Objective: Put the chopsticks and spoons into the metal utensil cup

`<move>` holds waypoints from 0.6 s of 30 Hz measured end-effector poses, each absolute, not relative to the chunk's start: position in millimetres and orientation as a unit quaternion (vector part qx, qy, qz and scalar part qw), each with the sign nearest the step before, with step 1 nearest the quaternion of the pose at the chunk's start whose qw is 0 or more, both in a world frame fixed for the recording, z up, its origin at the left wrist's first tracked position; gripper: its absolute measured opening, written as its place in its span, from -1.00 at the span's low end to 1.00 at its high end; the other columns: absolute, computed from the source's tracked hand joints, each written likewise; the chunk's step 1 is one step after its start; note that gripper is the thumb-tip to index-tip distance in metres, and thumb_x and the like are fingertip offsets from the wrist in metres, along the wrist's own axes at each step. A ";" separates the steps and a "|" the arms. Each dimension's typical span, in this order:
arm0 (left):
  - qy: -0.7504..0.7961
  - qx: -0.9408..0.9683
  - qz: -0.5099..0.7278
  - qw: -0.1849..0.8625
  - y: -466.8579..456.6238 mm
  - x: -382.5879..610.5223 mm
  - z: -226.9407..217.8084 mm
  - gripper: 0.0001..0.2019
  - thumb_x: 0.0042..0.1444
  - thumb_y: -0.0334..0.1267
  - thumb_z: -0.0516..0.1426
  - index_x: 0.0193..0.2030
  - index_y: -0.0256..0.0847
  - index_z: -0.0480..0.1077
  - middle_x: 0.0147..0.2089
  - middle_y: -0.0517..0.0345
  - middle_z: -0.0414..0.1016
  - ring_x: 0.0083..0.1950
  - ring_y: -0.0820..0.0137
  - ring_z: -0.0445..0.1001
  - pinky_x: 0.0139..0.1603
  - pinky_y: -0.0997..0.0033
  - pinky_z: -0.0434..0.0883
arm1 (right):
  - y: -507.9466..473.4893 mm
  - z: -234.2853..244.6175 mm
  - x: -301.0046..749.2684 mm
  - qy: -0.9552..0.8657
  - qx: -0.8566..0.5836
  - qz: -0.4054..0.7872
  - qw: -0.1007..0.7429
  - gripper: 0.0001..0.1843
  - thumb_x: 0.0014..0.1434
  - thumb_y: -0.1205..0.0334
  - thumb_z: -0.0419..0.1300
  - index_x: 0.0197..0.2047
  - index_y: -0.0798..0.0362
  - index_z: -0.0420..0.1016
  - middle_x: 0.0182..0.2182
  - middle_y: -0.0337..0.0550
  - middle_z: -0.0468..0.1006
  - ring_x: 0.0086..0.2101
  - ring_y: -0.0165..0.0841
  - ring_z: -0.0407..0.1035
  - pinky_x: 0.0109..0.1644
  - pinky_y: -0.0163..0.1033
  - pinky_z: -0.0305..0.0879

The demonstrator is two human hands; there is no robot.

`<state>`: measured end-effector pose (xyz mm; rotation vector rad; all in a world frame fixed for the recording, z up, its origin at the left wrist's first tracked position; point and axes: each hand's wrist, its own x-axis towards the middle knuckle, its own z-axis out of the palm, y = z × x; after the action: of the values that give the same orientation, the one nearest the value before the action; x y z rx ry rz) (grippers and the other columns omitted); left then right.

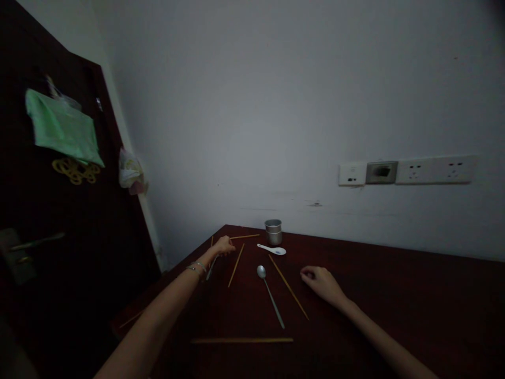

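My left hand [224,246] reaches to the far left of the table, fingers bent down and together; what they hold, if anything, is hidden. Beneath it shows a thin metal handle [212,268]. One chopstick [246,236] runs rightward from behind the fingers, and another chopstick [236,265] lies just right of the hand. My right hand [324,284] rests on the table with curled fingers and nothing visible in it. To its left lie a slanted chopstick [289,287] and a long-handled metal spoon [272,301]. A white soup spoon [272,249] lies before a metal cup [273,232].
Nearest me, a chopstick [242,340] lies crosswise on the dark red table [394,295]. Another chopstick [131,319] is partly behind my left forearm. The wall with sockets [434,170] borders the far edge. A dark door [59,221] stands at left.
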<state>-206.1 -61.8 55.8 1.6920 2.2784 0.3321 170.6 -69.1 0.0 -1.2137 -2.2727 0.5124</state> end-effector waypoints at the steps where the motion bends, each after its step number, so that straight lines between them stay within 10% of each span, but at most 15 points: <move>1: 0.787 0.588 0.103 0.157 -62.7 -199.8 52.4 -0.77 -0.08 -0.18 0.14 -0.47 -0.36 0.40 -0.56 0.09 0.42 -0.64 0.49 0.33 -0.61 0.53 0.29 | -71.1 2.8 168.0 -0.835 -0.447 0.203 0.248 -0.67 0.09 0.08 0.01 -0.24 0.04 0.52 -0.42 -0.14 0.53 -0.40 -0.34 0.40 -0.33 -0.32 0.19; 7: 0.784 0.595 0.054 0.169 -69.7 -171.8 44.4 -0.83 -0.09 -0.25 0.13 -0.51 -0.37 0.39 -0.58 0.08 0.38 -0.66 0.49 0.29 -0.63 0.47 0.31 | -95.0 16.6 144.7 -0.857 -0.420 0.230 0.188 -0.59 -0.02 -0.07 0.12 -0.20 0.02 0.50 -0.42 -0.16 0.53 -0.42 -0.34 0.40 -0.43 -0.35 0.15; 18: 0.766 0.615 0.076 0.171 -63.9 -175.4 38.0 -0.83 -0.16 -0.42 0.08 -0.37 -0.32 0.44 -0.51 0.12 0.42 -0.62 0.52 0.31 -0.59 0.51 0.32 | -105.6 13.4 136.8 -0.877 -0.397 0.204 0.177 -0.70 -0.01 0.26 0.11 -0.16 0.04 0.46 -0.35 -0.15 0.50 -0.32 -0.34 0.36 -0.33 -0.33 0.14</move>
<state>-175.4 -63.9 38.0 1.7456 2.1765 0.2149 136.8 -105.6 13.4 -1.1250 -2.4822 0.5774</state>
